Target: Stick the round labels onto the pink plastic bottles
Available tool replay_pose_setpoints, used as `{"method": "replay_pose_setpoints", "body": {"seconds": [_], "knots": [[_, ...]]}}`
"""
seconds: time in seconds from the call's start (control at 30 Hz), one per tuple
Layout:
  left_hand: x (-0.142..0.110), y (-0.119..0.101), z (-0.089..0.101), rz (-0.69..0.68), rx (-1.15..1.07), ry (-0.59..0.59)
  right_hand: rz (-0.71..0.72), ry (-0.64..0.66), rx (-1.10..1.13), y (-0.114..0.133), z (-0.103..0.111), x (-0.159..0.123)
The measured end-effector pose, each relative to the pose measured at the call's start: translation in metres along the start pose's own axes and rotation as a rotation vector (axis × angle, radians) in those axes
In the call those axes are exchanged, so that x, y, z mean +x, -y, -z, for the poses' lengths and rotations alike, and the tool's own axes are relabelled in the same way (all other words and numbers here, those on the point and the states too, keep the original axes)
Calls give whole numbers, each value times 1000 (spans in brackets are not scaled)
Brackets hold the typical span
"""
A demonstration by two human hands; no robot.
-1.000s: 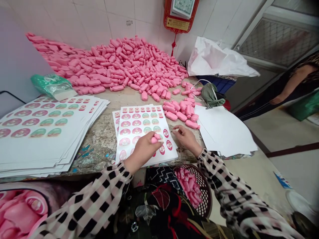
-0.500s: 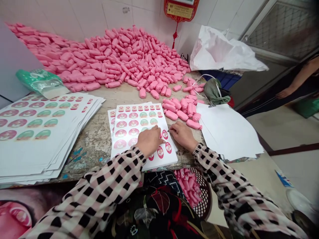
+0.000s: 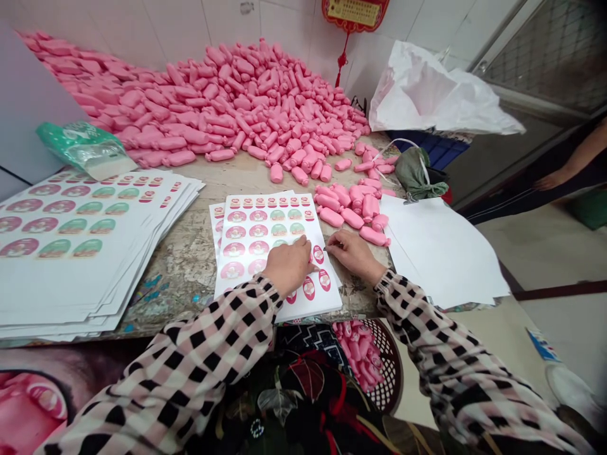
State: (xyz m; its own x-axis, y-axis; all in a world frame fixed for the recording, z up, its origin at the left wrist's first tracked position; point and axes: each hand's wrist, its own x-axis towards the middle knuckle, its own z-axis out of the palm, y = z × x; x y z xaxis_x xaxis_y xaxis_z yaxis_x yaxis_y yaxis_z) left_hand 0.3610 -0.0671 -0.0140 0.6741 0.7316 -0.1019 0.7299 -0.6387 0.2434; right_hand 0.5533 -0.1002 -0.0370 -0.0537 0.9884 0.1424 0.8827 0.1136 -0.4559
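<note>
My left hand lies on the sticker sheet, fingers flat and thumb stretched to the right. The sheet tops a small stack and carries pink and green oval labels, with red oval stickers near the thumb. Just off the sheet's right edge, my right hand is closed in a pinch. A tiny dark tip shows at its fingertips, too small to name. Beyond this hand lie several loose pink bottle-shaped pieces.
A large heap of pink pieces fills the table's back. More label sheets are stacked left under a green plastic bag. Blank white sheets lie right. Below the edge stands a brown basket. A person's arm shows far right.
The view has shifted slightly, so the table sits a little further right and higher. Both hands keep nearly the same place and pose on and beside the sheet.
</note>
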Motion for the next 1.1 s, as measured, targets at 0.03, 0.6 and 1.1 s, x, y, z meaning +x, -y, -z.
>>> {"method": "replay_pose_setpoints", "body": {"seconds": [0.03,0.6,1.1], "knots": [[0,0,1,1,-9,6,-10,3,32,-1,-1,0],[2,1,-1,-23,13,2,-248,-100,155,-1,-24,3],[4,4,-2,-57,69,-4,-14,-45,85,-3,-13,11]]}}
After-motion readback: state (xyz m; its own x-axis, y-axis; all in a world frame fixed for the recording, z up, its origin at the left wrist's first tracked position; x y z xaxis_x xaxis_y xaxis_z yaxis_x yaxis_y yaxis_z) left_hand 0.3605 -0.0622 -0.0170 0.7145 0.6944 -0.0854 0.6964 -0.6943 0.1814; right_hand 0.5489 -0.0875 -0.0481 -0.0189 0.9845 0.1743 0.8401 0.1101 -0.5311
